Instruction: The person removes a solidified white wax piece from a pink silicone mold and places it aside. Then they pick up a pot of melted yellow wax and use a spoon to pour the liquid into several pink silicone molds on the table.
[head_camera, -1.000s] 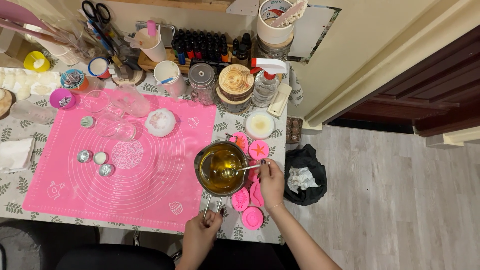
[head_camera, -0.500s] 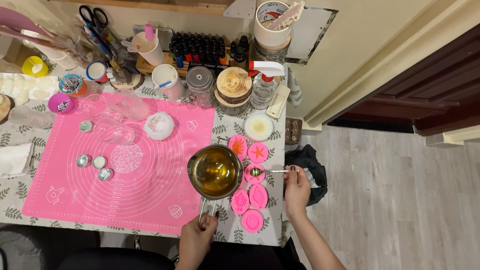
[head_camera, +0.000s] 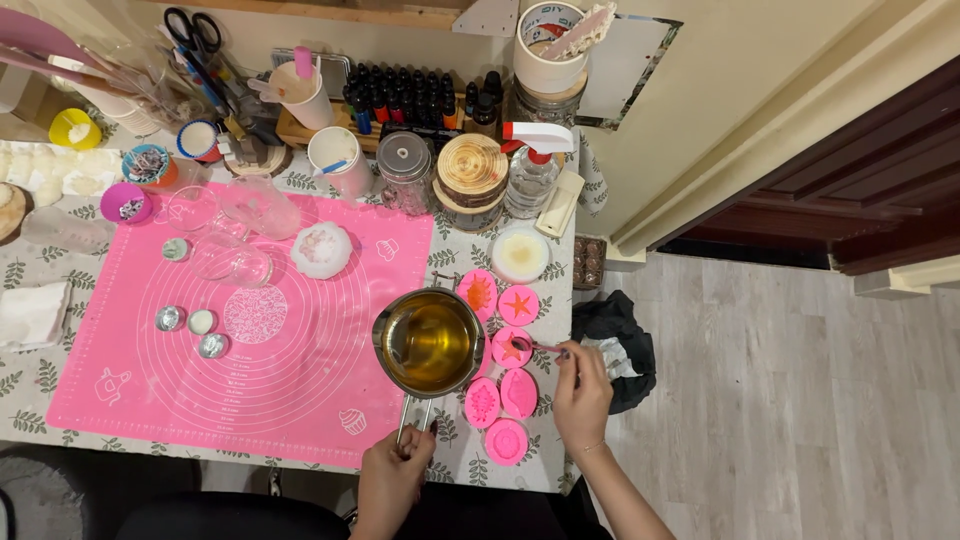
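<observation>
A leaf-patterned table (head_camera: 30, 385) with a pink mat (head_camera: 300, 400) stands by a wooden floor (head_camera: 800, 400). The left hand (head_camera: 392, 478) grips the handle of a small pot (head_camera: 428, 342) at the mat's right edge. The right hand (head_camera: 582, 392) pinches a spoon (head_camera: 535, 346) over pink moulds (head_camera: 500, 400) near the table's right edge.

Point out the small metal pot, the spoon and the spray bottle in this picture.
small metal pot (head_camera: 428, 341), head view, on the amber liquid inside it.
spoon (head_camera: 524, 344), head view, on its bowl over a pink mould.
spray bottle (head_camera: 527, 180), head view, on its clear body.
</observation>
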